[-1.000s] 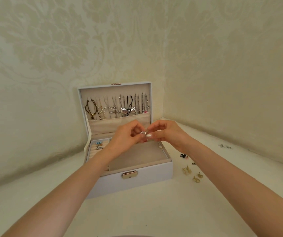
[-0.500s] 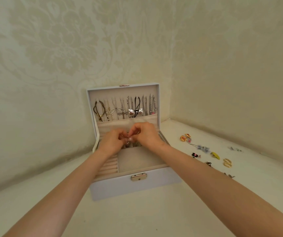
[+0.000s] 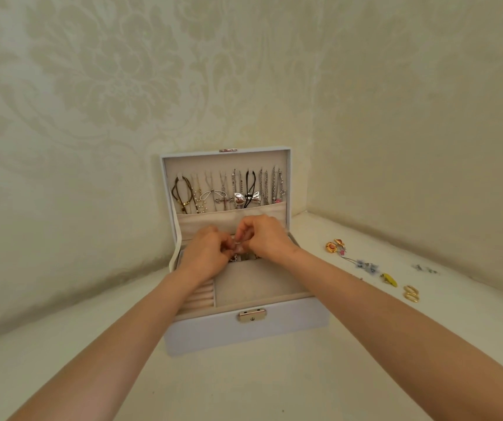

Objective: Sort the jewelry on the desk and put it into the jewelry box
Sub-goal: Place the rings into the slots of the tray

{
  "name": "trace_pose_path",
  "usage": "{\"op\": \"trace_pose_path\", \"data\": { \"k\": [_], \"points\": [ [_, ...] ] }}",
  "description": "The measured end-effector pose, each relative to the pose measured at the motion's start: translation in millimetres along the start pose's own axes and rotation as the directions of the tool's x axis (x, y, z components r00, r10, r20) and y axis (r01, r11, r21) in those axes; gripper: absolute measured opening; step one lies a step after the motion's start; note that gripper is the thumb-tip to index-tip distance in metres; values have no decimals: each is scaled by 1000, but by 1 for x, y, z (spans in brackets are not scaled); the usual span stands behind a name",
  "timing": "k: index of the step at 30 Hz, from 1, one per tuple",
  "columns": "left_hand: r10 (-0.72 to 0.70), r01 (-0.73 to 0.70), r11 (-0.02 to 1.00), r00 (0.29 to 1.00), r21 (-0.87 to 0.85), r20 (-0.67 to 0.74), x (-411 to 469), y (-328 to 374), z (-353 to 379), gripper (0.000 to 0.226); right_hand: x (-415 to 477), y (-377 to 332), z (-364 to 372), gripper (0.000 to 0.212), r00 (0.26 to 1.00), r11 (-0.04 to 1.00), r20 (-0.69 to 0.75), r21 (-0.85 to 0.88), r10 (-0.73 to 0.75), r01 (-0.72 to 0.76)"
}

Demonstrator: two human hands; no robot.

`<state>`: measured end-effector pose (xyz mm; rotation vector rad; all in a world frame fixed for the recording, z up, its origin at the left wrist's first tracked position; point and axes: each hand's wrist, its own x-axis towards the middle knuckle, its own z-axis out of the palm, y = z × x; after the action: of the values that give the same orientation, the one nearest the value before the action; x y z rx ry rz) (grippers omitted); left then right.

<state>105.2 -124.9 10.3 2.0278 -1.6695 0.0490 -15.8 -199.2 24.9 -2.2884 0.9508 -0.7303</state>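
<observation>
Listing what we see on the desk (image 3: pixel 244 390), item by item.

Box (image 3: pixel 244 335): pale, lid upright at the back, gold clasp (image 3: pixel 252 315) on the front wall. It sits in the corner where two patterned walls meet.

Lid (image 3: pixel 225 165) lining: a row of necklaces (image 3: pixel 229 189) hangs from hooks, their lower ends tucked into a fabric pocket (image 3: pixel 207 221). Among them we note a silver bow pendant (image 3: pixel 246 198), a dark cord at the left and several chains at the right.

Tray: a bare beige compartment (image 3: pixel 253 284) at the front, ring rolls (image 3: pixel 201 297) to its left, and small pieces in the back section, mostly hidden by the hands.

Left hand (image 3: pixel 206 256): over the back of the tray, fingers curled in, pinching a small pale piece that we cannot identify.

Right hand (image 3: pixel 263 238): just beside the left, fingertips meeting it, curled on the same small piece. We cannot tell which hand carries it.

Loose jewelry, right of the box, well apart from it: orange-gold earrings (image 3: pixel 335 246) nearest the wall; a blue flower piece (image 3: pixel 365 265); a yellow clip (image 3: pixel 390 279); gold hoops (image 3: pixel 411 293); a small pale item (image 3: pixel 425 268) further right, too blurred to name.
</observation>
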Motion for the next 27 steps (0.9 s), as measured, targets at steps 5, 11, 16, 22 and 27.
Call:
{"op": "trace_pose_path", "data": {
  "k": [5, 11, 16, 22, 27],
  "points": [
    [-25, 25, 1000, 999, 4, -28, -1, 1, -1, 9, -2, -3, 0, 23, 999, 994, 34, -111, 0, 3],
    [-48, 47, 998, 999, 43, 9, -4, 2, -2, 15, -5, -1, 1, 20, 1000, 991, 0, -132, -29, 29],
    [14, -16, 1000, 995, -25, -101, -8, 12, -4, 9, -10, 8, -17, 14, 995, 999, -99, -52, -16, 11],
    [102, -117, 984, 988, -132, -113, -22, 51, 9, 10, -48, 50, -71, 13, 973, 996, -217, -8, 82, -86],
    [232, -241, 962, 969, -128, -79, -24, 96, 32, 9, -87, 96, -112, 11, 963, 966, -143, -90, 229, -243]
  ]
}}
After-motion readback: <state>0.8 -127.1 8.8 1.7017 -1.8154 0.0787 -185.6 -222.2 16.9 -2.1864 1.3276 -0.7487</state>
